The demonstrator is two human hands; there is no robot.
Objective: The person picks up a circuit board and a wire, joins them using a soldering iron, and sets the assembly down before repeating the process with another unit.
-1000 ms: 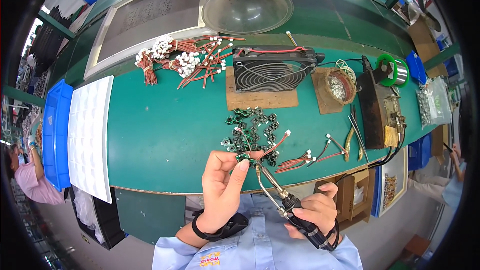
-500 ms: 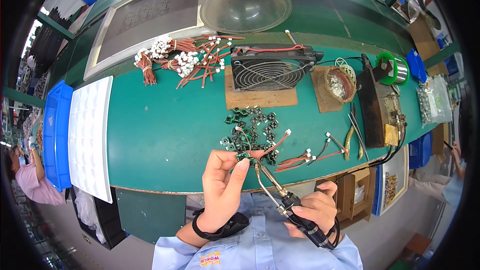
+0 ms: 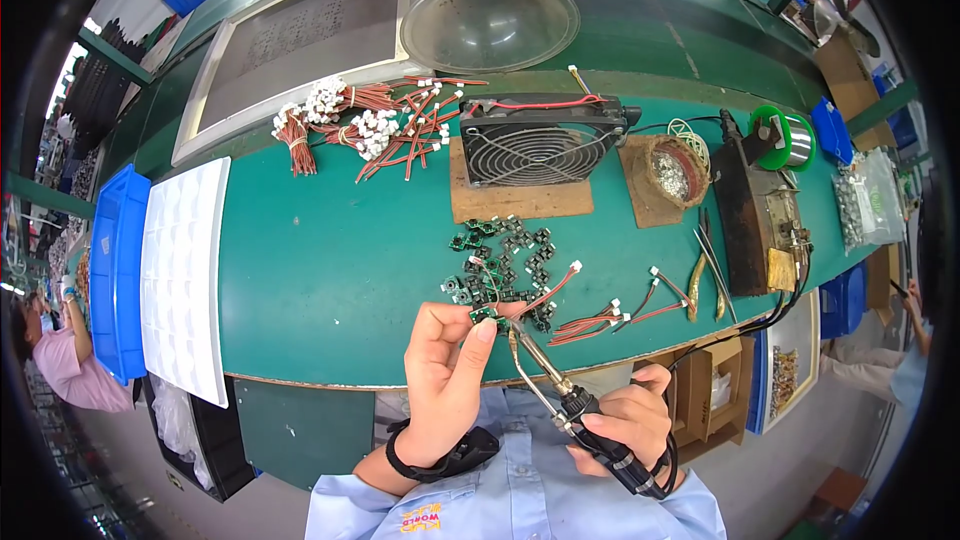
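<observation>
Holding a small green circuit board [image 3: 484, 315] pinched between thumb and fingertips, my left hand [image 3: 445, 380] hangs just over the near edge of the green table [image 3: 320, 280], a dark wrist strap [image 3: 450, 455] below it. My right hand [image 3: 625, 420] is closed around the black handle of a soldering iron [image 3: 545, 375], whose tip sits right beside the board, just right of my left fingertips [image 3: 487, 330]. A red wire with a white plug [image 3: 548, 290] runs up and away from the board.

The main risk, as I judge it, is how close the hot tip is to those fingertips: a small slip of either hand could burn skin. The board is held in the air with nothing bracing it, so a tremor could smear the joint or bridge neighbouring pads. Lingering with the tip could scorch the wire's insulation.

Just beyond my left hand lies a pile of little boards [image 3: 500, 255]; a dropped piece would be lost among them. Loose red leads [image 3: 610, 318] lie beyond my right hand, where the iron's cord [image 3: 775, 310], trailing off to the right, might drag them.
</observation>
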